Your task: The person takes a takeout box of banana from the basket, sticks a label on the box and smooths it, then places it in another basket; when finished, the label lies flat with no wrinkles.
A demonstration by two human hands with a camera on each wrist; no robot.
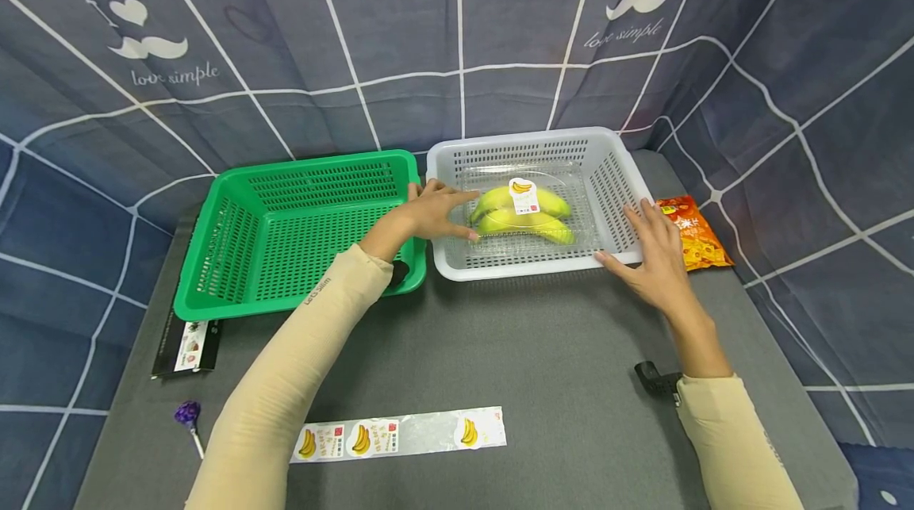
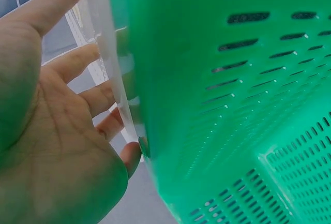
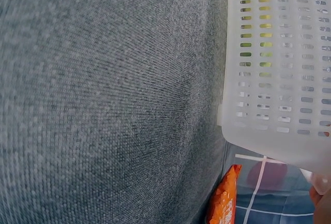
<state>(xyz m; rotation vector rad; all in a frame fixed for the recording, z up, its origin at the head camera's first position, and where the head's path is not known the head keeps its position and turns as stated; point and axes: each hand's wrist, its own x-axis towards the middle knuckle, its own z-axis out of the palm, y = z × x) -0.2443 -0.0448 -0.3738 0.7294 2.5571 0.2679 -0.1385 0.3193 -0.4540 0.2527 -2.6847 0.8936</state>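
A clear plastic box of bananas (image 1: 524, 212), with a round-topped banana label (image 1: 524, 196) on its lid, lies inside the white basket (image 1: 514, 272). My left hand (image 1: 428, 212) reaches across the basket's left end, fingers spread toward the box. In the left wrist view, the left hand (image 2: 62, 136) is beside the green basket wall, its fingertips at a whitish rim. At the other end, my right hand (image 1: 657, 260) has its fingers extended along the basket's right rim, thumb by the front corner. Only a sliver of the right hand (image 3: 321, 203) shows in the right wrist view.
A green basket (image 1: 250, 309) stands left of the white one, over part of a black package (image 1: 164, 347). An orange snack bag (image 1: 693, 232) lies at the right. Nearer the front are a strip of banana stickers (image 1: 421, 434) and a purple lollipop (image 1: 188, 413).
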